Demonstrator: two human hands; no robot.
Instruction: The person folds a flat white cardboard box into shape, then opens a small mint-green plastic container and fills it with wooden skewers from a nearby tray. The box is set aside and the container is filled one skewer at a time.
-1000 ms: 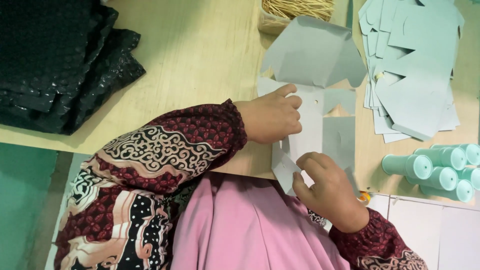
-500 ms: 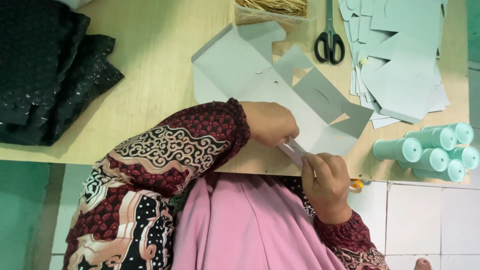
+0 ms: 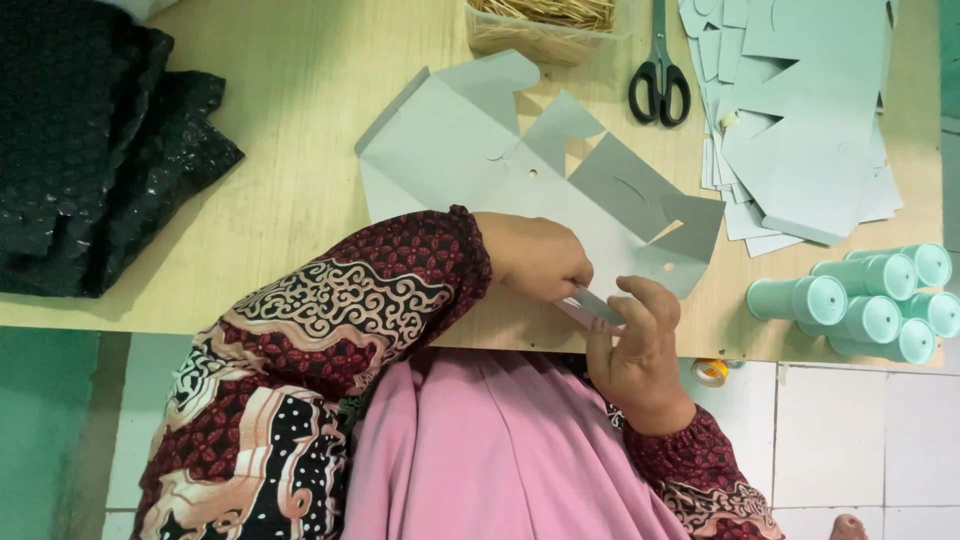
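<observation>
A flat pale grey-green cardboard box blank (image 3: 470, 150) lies spread out on the wooden table (image 3: 300, 90), its flaps pointing away from me. My left hand (image 3: 535, 258) presses down on its near edge, fingers closed on a narrow flap. My right hand (image 3: 635, 345) pinches the same narrow flap (image 3: 598, 306) at the table's front edge, folding it up. Both sleeves are dark red with a pale pattern.
A stack of the same cut blanks (image 3: 800, 110) lies at the right. Black-handled scissors (image 3: 659, 85) rest beside a clear tub of straw-like filling (image 3: 540, 25). Several mint cylinders (image 3: 870, 295) lie at the right edge. Black fabric (image 3: 90, 150) is piled left. A tape roll (image 3: 711, 372) sits below the table edge.
The blank has been unfolded and laid flat across the table. Both hands have come together at its near flap, and the camera view has shifted left and down.
</observation>
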